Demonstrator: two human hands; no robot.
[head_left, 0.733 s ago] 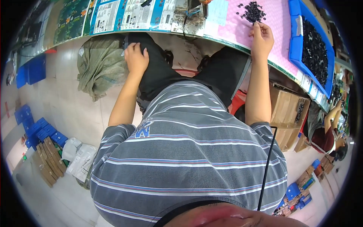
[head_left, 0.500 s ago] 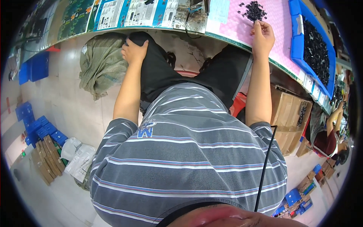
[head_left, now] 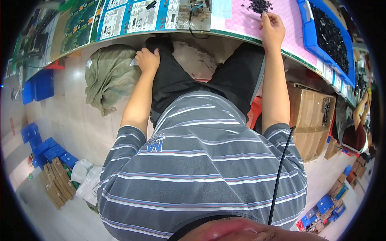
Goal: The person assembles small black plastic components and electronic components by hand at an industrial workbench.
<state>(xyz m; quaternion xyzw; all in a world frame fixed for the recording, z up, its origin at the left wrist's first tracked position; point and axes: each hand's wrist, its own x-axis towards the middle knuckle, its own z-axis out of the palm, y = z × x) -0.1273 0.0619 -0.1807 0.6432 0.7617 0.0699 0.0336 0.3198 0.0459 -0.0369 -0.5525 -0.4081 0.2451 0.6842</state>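
My right hand (head_left: 273, 32) is over the pink mat (head_left: 241, 24) on the bench, at the near edge of a pile of small black parts (head_left: 259, 5). Its thumb and index finger are pinched together. Whatever lies between those fingertips is too small to make out. My left hand (head_left: 148, 60) rests on my left knee, below the bench edge, with the thumb apart from the fingers. Close beside its fingertips hangs a grey-green woven sack (head_left: 110, 76). A pale patch shows between fingers and sack, and I cannot tell what it is.
A blue tray (head_left: 309, 38) full of black parts stands to the right on the bench. Printed sheets (head_left: 138, 18) cover the bench's left part, with a metal fixture (head_left: 195, 16) beside them. Below on the right is a cardboard box (head_left: 309, 120). Blue bins (head_left: 50, 148) stand at left.
The view has shifted slightly. My left hand has slid a little back along the knee and its fingers have repositioned. My right hand remains pinched at the near edge of the black pile.
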